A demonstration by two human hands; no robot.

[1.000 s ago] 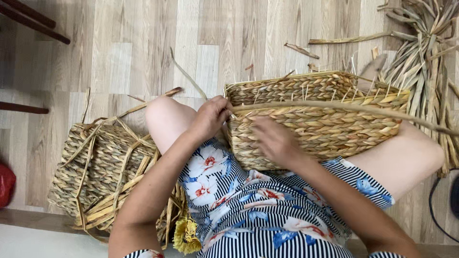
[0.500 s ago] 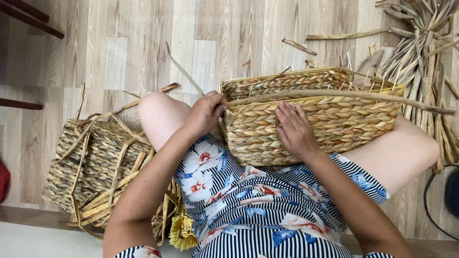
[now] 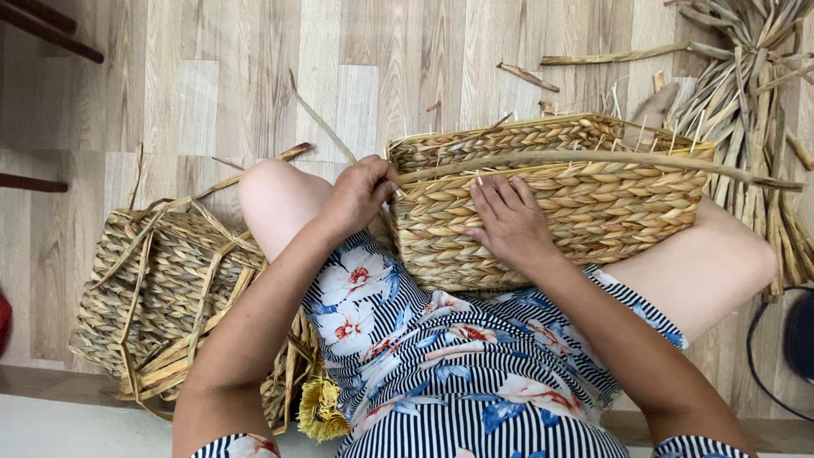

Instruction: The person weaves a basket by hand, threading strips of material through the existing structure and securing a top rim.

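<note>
Here the wooden floor (image 3: 254, 102) of pale planks fills the view and carries everything else. A seated person's lap, covered by a striped floral garment (image 3: 441, 365), occupies the lower centre, with bare knees to either side

A bundle of dried straw (image 3: 755, 102) lies on the floor at upper right, its stalks fanning downward past the right knee. A finished woven basket (image 3: 161, 288) with loose strands across it rests on the floor just beside the left knee, well apart from the straw bundle

The rectangular woven basket (image 3: 593, 203) in work rests across the lap, tilted so that one long side wall faces the camera and its open rim points away. Short cut ends stick up along that rim. A long straw strand (image 3: 593, 159) runs along the upper edge of the basket, from the left corner out past the right corner

The left hand (image 3: 360, 193) is closed, fingers pinched on the near end of the long straw strand at the basket's left corner. The right hand (image 3: 509, 222) lies open and flat, palm down, fingers spread and pressed against the basket's side wall, just below the strand

A dark cable (image 3: 759, 365) curves on the floor at the far right edge. Small straw scraps (image 3: 526, 76) lie scattered on the planks above the basket
</note>
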